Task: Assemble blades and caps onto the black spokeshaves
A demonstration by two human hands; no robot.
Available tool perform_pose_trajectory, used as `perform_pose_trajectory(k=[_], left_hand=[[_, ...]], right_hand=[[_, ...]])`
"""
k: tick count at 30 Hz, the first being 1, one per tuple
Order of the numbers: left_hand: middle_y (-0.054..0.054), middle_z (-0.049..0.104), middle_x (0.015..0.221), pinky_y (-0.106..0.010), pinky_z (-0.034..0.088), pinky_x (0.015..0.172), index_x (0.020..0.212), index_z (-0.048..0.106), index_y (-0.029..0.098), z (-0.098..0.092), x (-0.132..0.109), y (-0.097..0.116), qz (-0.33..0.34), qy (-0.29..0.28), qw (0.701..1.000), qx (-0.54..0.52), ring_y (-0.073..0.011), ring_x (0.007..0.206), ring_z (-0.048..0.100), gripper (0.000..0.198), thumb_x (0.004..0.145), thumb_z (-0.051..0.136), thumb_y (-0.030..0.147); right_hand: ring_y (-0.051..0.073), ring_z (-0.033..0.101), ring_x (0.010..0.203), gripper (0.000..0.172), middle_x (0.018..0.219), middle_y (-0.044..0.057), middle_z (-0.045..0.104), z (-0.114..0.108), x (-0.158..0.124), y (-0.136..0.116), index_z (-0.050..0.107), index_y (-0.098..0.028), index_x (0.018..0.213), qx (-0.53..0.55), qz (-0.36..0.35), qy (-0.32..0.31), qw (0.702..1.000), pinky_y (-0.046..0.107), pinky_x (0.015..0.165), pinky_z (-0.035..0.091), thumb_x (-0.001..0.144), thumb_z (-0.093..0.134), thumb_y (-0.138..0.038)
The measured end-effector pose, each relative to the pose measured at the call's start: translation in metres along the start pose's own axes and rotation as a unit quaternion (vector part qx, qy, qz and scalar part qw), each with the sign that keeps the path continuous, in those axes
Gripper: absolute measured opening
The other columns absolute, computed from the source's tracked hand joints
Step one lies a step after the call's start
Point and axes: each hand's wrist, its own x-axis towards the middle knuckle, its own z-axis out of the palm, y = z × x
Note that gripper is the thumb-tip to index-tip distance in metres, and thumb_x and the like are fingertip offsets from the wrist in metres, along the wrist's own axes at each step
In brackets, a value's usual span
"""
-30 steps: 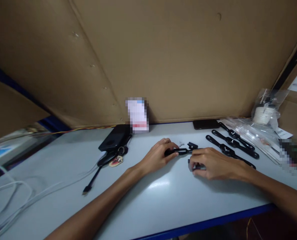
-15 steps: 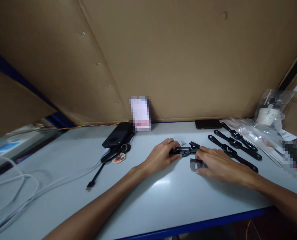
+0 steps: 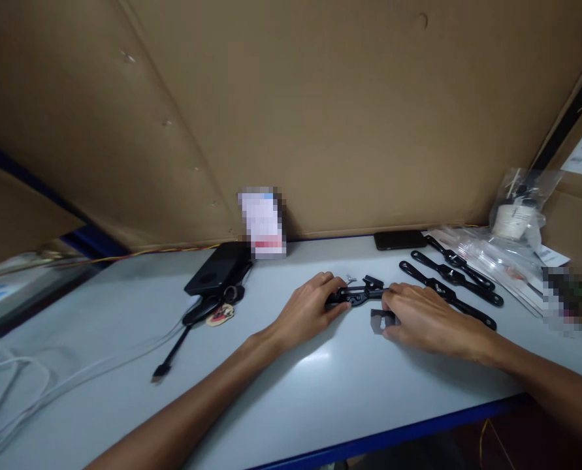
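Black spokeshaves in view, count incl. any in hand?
4. One spokeshave between the left hand and right hand, ends covered; three lie side by side beyond the right hand: front one, middle one, rear one. More could be hidden under the plastic bags.

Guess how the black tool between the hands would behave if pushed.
The black tool is probably stiff, showing no sag between left hand and right hand. Its long form and broad middle suggest it might swivel rather than roll.
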Motion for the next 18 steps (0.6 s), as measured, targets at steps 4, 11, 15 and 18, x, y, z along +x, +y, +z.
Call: perform_pose_trajectory(k=[4, 11, 15, 18], left_hand=[[-0.006, 0.062, 0.104, -0.04, 0.048, 0.082, 0.106, 0.061, 0.021, -0.001, 0.0, 0.0, 0.003, -0.003, 1.0, 0.002, -0.0254, 0.096, 0.059, 0.016, 0.094, 0.06, 0.031], [-0.006, 0.061, 0.101, -0.04, 0.048, 0.08, 0.105, 0.06, 0.02, -0.001, 0.001, 0.0, 0.016, 0.001, 1.0, 0.007, -0.0245, 0.092, 0.058, 0.016, 0.094, 0.061, 0.031], [-0.006, 0.061, 0.102, -0.039, 0.049, 0.08, 0.106, 0.06, 0.021, -0.002, 0.002, 0.001, 0.02, 0.006, 1.0, 0.011, -0.0243, 0.093, 0.059, 0.017, 0.094, 0.061, 0.032], [-0.006, 0.061, 0.102, -0.04, 0.049, 0.082, 0.109, 0.06, 0.021, -0.002, 0.001, 0.002, 0.017, 0.007, 1.0, 0.013, -0.0246, 0.095, 0.059, 0.018, 0.094, 0.061, 0.032]], right_hand=[[0.031, 0.062, 0.099, 0.012, 0.105, 0.016, 0.066, -0.003, -0.002, 0.002, 0.062, -0.015, 0.096, -0.019, -0.013, -0.015, 1.0, 0.042, 0.082, 0.046, 0.086, 0.056, -0.019], [0.027, 0.061, 0.089, 0.013, 0.103, 0.011, 0.065, 0.001, -0.004, 0.007, 0.058, -0.018, 0.091, 0.027, -0.041, -0.006, 0.999, 0.038, 0.075, 0.046, 0.081, 0.063, -0.026], [0.027, 0.062, 0.089, 0.013, 0.103, 0.011, 0.064, 0.004, -0.003, 0.01, 0.058, -0.019, 0.091, 0.033, -0.044, -0.013, 0.998, 0.038, 0.075, 0.045, 0.081, 0.062, -0.025], [0.026, 0.062, 0.087, 0.016, 0.101, 0.008, 0.065, 0.006, -0.003, 0.015, 0.058, -0.021, 0.091, 0.047, -0.055, -0.002, 0.997, 0.037, 0.072, 0.044, 0.08, 0.065, -0.031]])
